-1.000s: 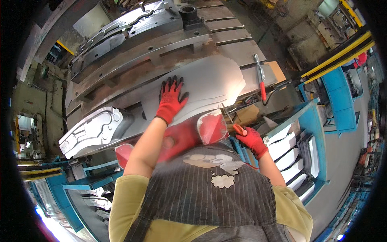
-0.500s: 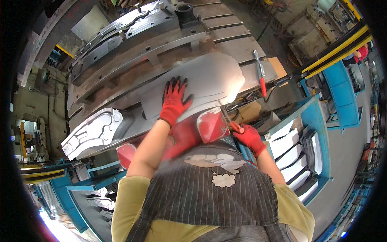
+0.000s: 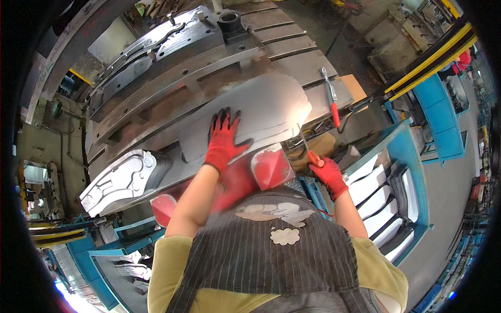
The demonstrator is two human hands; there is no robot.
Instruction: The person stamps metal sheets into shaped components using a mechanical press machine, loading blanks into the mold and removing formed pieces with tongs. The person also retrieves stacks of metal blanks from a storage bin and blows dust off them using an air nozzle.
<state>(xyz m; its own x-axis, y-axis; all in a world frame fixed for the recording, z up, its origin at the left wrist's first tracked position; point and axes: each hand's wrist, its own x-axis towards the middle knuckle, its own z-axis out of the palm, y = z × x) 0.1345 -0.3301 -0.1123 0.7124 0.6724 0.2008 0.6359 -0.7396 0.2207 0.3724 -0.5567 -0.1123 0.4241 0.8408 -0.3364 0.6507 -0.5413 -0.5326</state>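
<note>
My left hand (image 3: 224,141), in a red glove with dark fingertips, lies flat with fingers spread on grey sheet-metal blanks (image 3: 261,104), which look stacked at the near edge. My right hand (image 3: 329,176), also gloved in red, is closed round the orange handle of a thin-shafted tool (image 3: 314,158) that looks like a screwdriver. Its metal shaft points away from me, its tip by the near right edge of the blanks. Whether the tip touches them I cannot tell. A shiny formed metal part (image 3: 120,180) lies left of the blanks.
Red-and-white blocks (image 3: 272,168) stand between me and the bench. Red-handled pliers (image 3: 330,99) lie at the bench's right side. A heavy steel die (image 3: 182,73) fills the back. Blue racks (image 3: 407,151) with metal parts stand right and lower left.
My right hand and the tool have moved a little to the right, the tip shifting along the blanks' near edge. My left hand stays flat on the blanks. The whole view has shifted slightly.
</note>
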